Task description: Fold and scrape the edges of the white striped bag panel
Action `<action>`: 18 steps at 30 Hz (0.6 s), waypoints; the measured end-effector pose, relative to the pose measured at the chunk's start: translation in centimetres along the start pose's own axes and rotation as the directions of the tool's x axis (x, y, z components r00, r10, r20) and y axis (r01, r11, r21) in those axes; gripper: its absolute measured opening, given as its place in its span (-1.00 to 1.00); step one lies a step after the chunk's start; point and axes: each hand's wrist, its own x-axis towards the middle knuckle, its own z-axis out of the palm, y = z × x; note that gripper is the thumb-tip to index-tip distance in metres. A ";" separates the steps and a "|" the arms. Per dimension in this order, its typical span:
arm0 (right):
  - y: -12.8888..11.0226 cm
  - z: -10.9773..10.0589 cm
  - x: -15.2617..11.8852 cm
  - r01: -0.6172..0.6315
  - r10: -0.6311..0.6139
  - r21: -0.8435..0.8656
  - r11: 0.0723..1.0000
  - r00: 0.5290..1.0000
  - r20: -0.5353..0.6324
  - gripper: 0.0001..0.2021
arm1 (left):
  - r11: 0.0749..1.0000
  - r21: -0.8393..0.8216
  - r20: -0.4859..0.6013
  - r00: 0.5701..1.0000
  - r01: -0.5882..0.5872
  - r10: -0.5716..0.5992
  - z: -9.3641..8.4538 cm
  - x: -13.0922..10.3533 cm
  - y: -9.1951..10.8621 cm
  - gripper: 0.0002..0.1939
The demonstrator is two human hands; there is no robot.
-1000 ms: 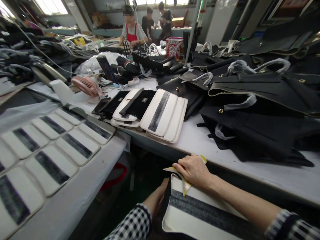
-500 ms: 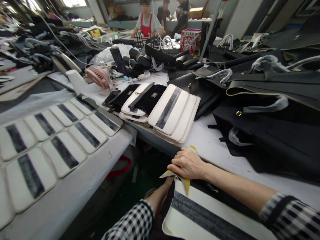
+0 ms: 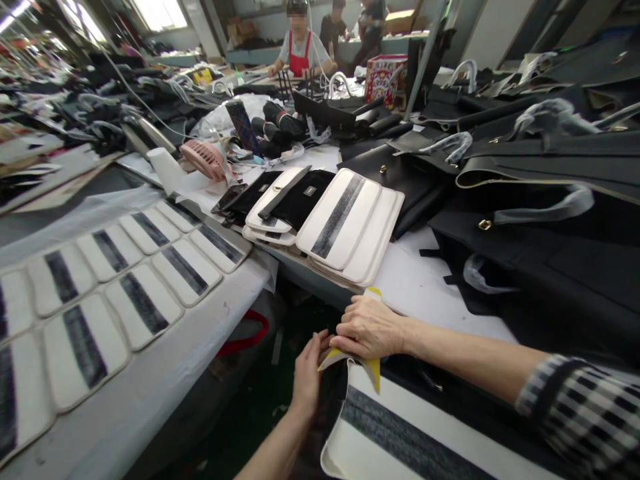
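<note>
Striped white panel (image 3: 400, 430): near end cut off | my right hand (image 3: 369, 327) clamped on yellow-edged tool (image 3: 373, 368), panel's far end | my left hand (image 3: 307, 373) beside panel, grip: can't tell

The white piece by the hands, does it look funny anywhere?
Yes: the white, dark-striped panel has a curved left edge instead of a straight one. I can't tell whether it's damaged or just bent.
</note>
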 end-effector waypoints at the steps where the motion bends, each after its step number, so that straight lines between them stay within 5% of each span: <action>1: 0.0 0.0 0.0 0.012 -0.012 0.001 1.000 1.000 0.002 -0.52 | 0.999 0.040 0.048 0.998 -0.030 0.028 -0.2 -0.8 0.6 -0.49; 6: 0.3 0.1 0.0 0.047 -0.047 0.010 0.999 0.999 -0.001 -0.49 | 0.920 0.347 0.329 0.942 -0.183 0.063 -0.3 -4.5 3.3 -0.52; 18: 0.8 0.1 -0.6 0.099 -0.099 0.014 0.995 0.995 -0.003 -0.51 | 0.615 0.696 0.388 0.915 -0.369 0.110 0.5 -5.0 4.8 -0.65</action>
